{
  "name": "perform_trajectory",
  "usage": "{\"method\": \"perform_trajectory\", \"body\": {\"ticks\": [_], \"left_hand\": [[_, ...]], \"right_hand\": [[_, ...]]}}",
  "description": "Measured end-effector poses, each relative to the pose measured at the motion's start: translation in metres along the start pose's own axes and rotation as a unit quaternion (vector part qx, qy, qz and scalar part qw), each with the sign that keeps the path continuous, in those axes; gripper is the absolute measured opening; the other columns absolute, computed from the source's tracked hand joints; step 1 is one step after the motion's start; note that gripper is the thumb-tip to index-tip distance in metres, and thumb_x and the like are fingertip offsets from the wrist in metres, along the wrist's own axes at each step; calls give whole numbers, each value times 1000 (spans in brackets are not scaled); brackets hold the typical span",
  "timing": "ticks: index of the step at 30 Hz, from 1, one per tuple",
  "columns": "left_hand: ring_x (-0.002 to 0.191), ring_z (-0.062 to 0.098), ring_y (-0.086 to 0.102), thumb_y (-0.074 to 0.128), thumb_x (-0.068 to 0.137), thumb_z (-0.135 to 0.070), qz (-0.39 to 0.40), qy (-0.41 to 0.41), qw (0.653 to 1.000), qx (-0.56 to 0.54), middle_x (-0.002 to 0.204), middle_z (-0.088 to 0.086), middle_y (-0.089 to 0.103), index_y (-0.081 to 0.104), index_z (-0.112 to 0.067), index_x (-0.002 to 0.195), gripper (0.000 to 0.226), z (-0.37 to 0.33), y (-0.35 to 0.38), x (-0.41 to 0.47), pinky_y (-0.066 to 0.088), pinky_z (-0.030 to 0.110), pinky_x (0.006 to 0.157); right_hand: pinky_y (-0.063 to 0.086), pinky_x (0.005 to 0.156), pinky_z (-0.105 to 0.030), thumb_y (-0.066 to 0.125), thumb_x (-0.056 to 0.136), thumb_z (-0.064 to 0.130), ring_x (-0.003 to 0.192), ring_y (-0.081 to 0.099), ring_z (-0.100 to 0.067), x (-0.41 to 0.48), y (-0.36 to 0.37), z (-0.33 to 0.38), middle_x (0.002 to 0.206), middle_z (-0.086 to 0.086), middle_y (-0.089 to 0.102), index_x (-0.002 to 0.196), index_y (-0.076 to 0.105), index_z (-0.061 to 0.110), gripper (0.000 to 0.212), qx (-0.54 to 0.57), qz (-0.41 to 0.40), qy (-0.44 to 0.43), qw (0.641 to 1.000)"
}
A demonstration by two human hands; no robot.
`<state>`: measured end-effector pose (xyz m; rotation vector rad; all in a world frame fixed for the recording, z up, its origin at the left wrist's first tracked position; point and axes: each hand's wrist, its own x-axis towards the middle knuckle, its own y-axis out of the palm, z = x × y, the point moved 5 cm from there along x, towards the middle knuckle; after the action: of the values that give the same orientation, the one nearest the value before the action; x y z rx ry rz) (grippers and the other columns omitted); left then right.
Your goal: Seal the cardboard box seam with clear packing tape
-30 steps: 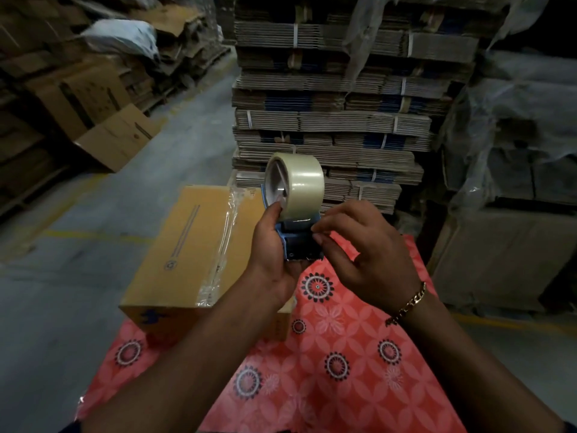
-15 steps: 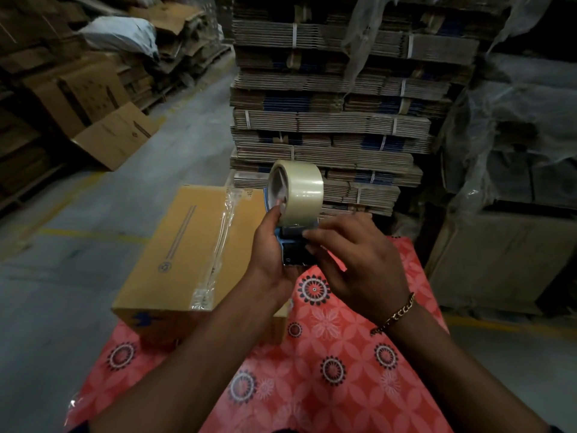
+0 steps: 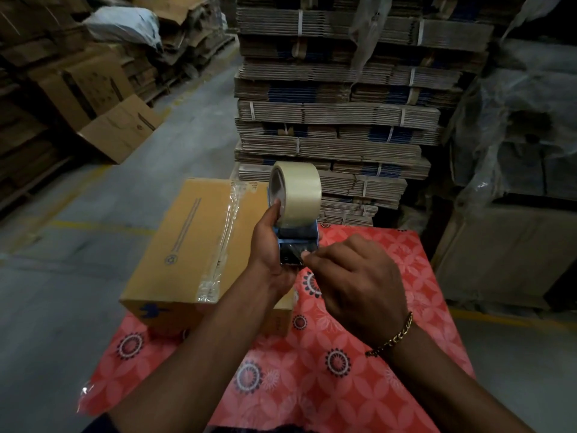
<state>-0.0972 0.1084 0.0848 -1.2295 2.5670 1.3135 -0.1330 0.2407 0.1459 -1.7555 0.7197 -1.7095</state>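
A closed cardboard box [image 3: 187, 242] lies on a table with a red patterned cover [image 3: 312, 370]. A wrinkled strip of clear tape [image 3: 224, 239] runs along the box's top seam. My left hand [image 3: 268, 245] holds a blue tape dispenser [image 3: 298, 242] upright above the box's right edge, thumb against the clear tape roll [image 3: 296, 195]. My right hand [image 3: 352, 276] pinches at the tape end on the dispenser's lower front with thumb and forefinger. A gold chain bracelet sits on that wrist.
A tall stack of strapped flat cardboard [image 3: 337, 104] stands right behind the table. Plastic-wrapped pallets [image 3: 515, 151] fill the right side. Loose cartons [image 3: 118, 126] lean at the far left beside a concrete aisle [image 3: 93, 245] with yellow floor lines.
My right hand has slid down from the dispenser's top to its lower front and now pinches there. The dispenser has stayed almost in place in my left hand.
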Motion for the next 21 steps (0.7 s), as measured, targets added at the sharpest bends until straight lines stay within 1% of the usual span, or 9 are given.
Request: {"method": "perform_trajectory", "body": {"ticks": [3,7,10,12,14,15,17,19,21], "left_hand": [[61,22,60,46,100,-47,0,-7,1000,-9,78,10,64,68,-7,103,46,3,-6,3,50,25,50],[65,26,58,47,97,-50,-11,-29,1000,4,83,13,61,61,-7,116,49,10,-24,13,52,28,54],[68,28,59,50,94,-52,-22,-36,999,4,85,16,65,67,-3,109,54,18,-42,23,47,32,61],[69,31,62,51,92,-52,-56,-44,997,27,86,19,69,75,-2,101,56,25,-61,31,45,34,65],[67,30,63,54,88,-54,-110,-61,989,80,89,19,71,76,-4,102,56,34,-85,37,45,30,60],[63,29,63,58,84,-55,-131,-78,982,110,86,17,71,75,-6,101,55,39,-98,40,45,28,56],[55,27,63,63,76,-55,-142,-111,971,157,75,13,69,71,-11,97,49,46,-114,40,44,25,50],[61,29,65,60,86,-46,-171,-111,955,214,77,15,70,71,-10,99,39,43,-127,41,47,28,54],[72,33,66,58,94,-27,-180,-79,949,248,84,21,70,70,-8,96,22,35,-136,45,49,34,64]], "right_hand": [[39,56,-40,61,93,14,71,57,-27,-5,0,5,87,0,72,104,75,14,18,-3,0,-12,1000],[37,57,-38,57,94,17,70,56,-25,-14,4,15,86,2,71,102,74,16,19,-9,15,-30,999],[40,58,-39,55,95,19,72,57,-25,-21,17,17,88,3,71,100,74,17,20,-14,39,-34,999],[41,59,-38,59,93,20,73,58,-24,-29,30,16,90,4,71,100,73,18,16,-16,62,-31,997],[41,61,-37,61,90,22,76,58,-23,-38,46,16,92,3,71,101,72,19,15,-10,88,-31,996],[41,61,-37,61,90,22,76,58,-23,-43,55,18,92,3,70,101,71,19,15,-5,101,-32,994],[42,62,-36,60,89,22,77,57,-22,-53,72,22,90,4,69,97,69,21,12,8,130,-32,991],[41,63,-36,59,88,23,78,54,-21,-63,91,26,88,5,68,93,69,22,11,11,160,-28,987],[40,63,-35,60,86,25,80,52,-19,-71,109,28,88,7,67,93,69,24,11,9,188,-22,982]]}}
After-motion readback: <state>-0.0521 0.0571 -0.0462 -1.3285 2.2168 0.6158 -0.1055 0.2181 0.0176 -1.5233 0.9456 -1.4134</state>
